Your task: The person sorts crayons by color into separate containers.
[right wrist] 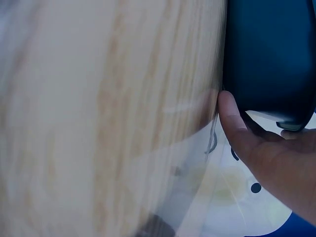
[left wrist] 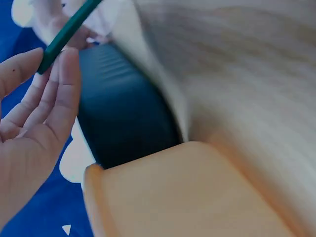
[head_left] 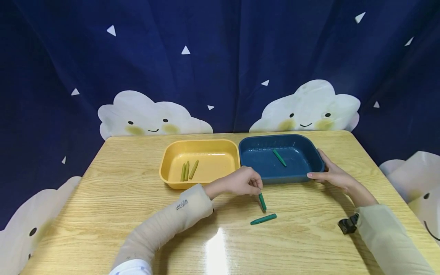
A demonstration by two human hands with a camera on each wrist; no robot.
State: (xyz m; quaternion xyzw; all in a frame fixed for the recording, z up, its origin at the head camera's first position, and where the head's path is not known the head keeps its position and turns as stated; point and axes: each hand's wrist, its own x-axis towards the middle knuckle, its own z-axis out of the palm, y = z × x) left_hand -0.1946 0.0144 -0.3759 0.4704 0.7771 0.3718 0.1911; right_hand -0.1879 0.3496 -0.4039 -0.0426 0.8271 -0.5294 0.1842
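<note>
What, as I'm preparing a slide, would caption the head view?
Left hand pinches a green crayon in front of a blue tray that the right hand holds.

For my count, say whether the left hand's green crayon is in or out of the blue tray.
Out: the left hand pinches the green crayon in front of the blue tray.

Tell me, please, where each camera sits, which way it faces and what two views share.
Head: on the head, facing forward and down at the table, yellow tray and blue tray; sleeved forearms, left hand and right hand show.
Left wrist: on that wrist, facing the left hand's pinched green crayon and both trays; that hand shows, apparently the right hand behind.
Right wrist: on that wrist, facing the blue tray's end and the table; the right hand shows.
Head and left wrist share the held green crayon and both trays.
</note>
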